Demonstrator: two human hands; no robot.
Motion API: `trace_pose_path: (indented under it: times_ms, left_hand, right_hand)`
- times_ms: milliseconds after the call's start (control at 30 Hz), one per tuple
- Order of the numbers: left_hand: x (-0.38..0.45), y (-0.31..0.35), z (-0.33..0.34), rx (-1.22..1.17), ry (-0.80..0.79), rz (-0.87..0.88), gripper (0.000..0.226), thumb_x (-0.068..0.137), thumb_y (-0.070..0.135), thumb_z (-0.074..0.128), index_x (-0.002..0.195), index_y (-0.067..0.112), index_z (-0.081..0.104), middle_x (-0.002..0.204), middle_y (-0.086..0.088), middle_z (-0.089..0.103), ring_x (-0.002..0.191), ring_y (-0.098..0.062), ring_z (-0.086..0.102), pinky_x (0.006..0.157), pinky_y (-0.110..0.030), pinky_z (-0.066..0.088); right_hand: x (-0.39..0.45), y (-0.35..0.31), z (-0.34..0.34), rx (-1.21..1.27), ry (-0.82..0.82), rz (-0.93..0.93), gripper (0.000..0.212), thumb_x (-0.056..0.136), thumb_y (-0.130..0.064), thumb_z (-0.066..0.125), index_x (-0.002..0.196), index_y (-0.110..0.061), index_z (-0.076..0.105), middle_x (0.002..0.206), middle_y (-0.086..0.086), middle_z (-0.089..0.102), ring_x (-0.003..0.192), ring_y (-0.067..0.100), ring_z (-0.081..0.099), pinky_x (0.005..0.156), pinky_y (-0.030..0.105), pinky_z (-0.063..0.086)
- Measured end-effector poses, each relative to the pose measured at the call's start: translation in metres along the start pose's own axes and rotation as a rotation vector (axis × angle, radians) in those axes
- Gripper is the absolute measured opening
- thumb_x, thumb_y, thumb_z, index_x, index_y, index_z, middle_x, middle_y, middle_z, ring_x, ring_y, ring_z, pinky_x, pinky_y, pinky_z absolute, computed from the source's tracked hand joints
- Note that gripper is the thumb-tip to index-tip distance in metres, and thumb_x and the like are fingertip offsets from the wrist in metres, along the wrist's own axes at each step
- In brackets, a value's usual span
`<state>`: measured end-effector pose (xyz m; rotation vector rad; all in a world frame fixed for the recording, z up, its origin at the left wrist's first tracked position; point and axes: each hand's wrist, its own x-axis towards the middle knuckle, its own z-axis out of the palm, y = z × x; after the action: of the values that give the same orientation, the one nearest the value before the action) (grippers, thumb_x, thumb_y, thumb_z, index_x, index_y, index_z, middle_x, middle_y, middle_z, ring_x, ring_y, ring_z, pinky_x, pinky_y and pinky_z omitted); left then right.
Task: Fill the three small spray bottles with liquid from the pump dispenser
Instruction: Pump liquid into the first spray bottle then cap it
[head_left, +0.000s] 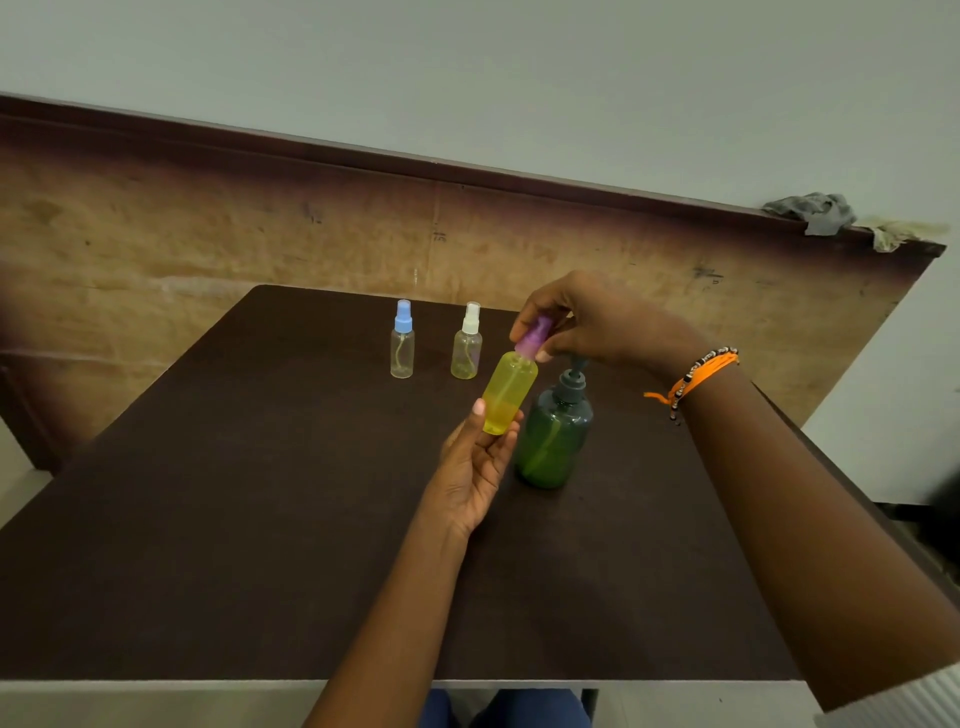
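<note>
- Blue-capped spray bottle (402, 340) upright near far edge of table (208, 519), looks empty.
- White-capped spray bottle (467, 343) just right of it, apart, upright.
- Left hand (475, 467) gripping base of yellow spray bottle (509, 392), tilted, lifted above mid-surface.
- Right hand (587, 322) fingers pinched on its purple cap (535, 338); orange bracelet (696, 379) on wrist.
- Green pump dispenser (555, 436) standing just right of held bottle.

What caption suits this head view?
Left hand holds yellow bottle; right hand grips its purple cap.
</note>
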<state>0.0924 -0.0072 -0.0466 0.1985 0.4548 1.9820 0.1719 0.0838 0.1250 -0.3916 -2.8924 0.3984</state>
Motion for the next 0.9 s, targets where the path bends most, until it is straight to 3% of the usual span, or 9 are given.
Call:
trace_pose_path:
  times_ms: [133,233,400,567,633,700,767,900]
  left_hand:
    - [0.0,0.0,0.0,0.027,-0.026,0.041,0.091,0.02,0.033,0.096,0.098,0.0,0.06,0.082,-0.016,0.072,0.073,-0.015,0.071,0.058,-0.019,0.056]
    - [0.0,0.001,0.0,0.076,-0.043,0.074,0.091,0.022,0.034,0.096,0.099,0.002,0.06,0.084,-0.012,0.073,0.078,-0.015,0.071,0.063,-0.019,0.056]
    - [0.001,0.0,0.0,0.129,-0.067,0.124,0.088,0.022,0.03,0.096,0.096,0.005,0.056,0.084,-0.006,0.074,0.077,-0.017,0.071,0.065,-0.019,0.056]
    - [0.0,0.003,-0.002,0.158,-0.058,0.153,0.079,0.031,0.03,0.095,0.096,0.006,0.057,0.083,-0.006,0.074,0.075,-0.015,0.071,0.063,-0.018,0.055]
    - [-0.002,0.004,-0.001,0.166,-0.045,0.11,0.052,0.058,0.031,0.082,0.095,0.004,0.058,0.076,-0.008,0.073,0.068,-0.012,0.07,0.057,-0.017,0.054]
    - [-0.005,0.004,0.002,0.155,-0.004,0.05,0.028,0.084,0.029,0.057,0.093,0.003,0.058,0.065,-0.009,0.07,0.057,-0.009,0.067,0.049,-0.015,0.052]
    - [-0.005,0.005,0.003,0.134,0.03,0.002,0.03,0.092,0.03,0.045,0.092,0.003,0.057,0.059,-0.009,0.066,0.049,-0.008,0.064,0.044,-0.013,0.05]
    - [-0.004,0.009,0.002,0.092,0.04,-0.049,0.034,0.093,0.034,0.041,0.095,0.003,0.055,0.053,-0.008,0.061,0.038,-0.005,0.056,0.038,-0.01,0.045]
  right_hand:
    - [-0.001,-0.001,0.0,-0.009,0.007,-0.022,0.025,0.076,0.005,0.072,0.098,-0.006,0.071,0.093,0.005,0.068,0.077,0.011,0.06,0.067,0.012,0.046]
    - [-0.001,-0.001,0.0,-0.007,-0.003,-0.008,0.02,0.078,-0.003,0.073,0.098,-0.003,0.07,0.085,0.006,0.068,0.06,0.001,0.058,0.061,0.008,0.045]
    - [0.0,0.0,0.004,-0.135,0.003,0.03,0.016,0.084,-0.019,0.07,0.087,-0.003,0.067,0.062,-0.003,0.059,0.052,0.005,0.053,0.052,0.015,0.038]
    - [0.0,-0.002,0.013,-0.261,0.073,0.071,0.033,0.088,-0.039,0.063,0.072,-0.011,0.056,0.061,-0.004,0.046,0.059,0.012,0.042,0.05,0.022,0.028]
    - [-0.001,-0.004,0.009,-0.245,0.067,0.053,0.027,0.085,-0.035,0.067,0.077,-0.01,0.062,0.067,-0.002,0.052,0.062,0.011,0.045,0.052,0.019,0.031]
    - [-0.003,-0.006,0.003,-0.153,0.02,0.023,0.016,0.081,-0.023,0.073,0.089,-0.011,0.067,0.077,-0.004,0.058,0.063,0.006,0.051,0.054,0.012,0.036]
    - [-0.006,-0.009,0.0,-0.044,-0.026,0.008,0.018,0.078,-0.014,0.075,0.095,-0.011,0.069,0.08,-0.005,0.061,0.062,0.008,0.058,0.055,0.01,0.041]
    - [-0.005,-0.01,0.001,-0.008,-0.021,-0.095,0.023,0.073,-0.004,0.077,0.094,-0.011,0.071,0.086,-0.004,0.065,0.078,0.013,0.062,0.07,0.022,0.048]
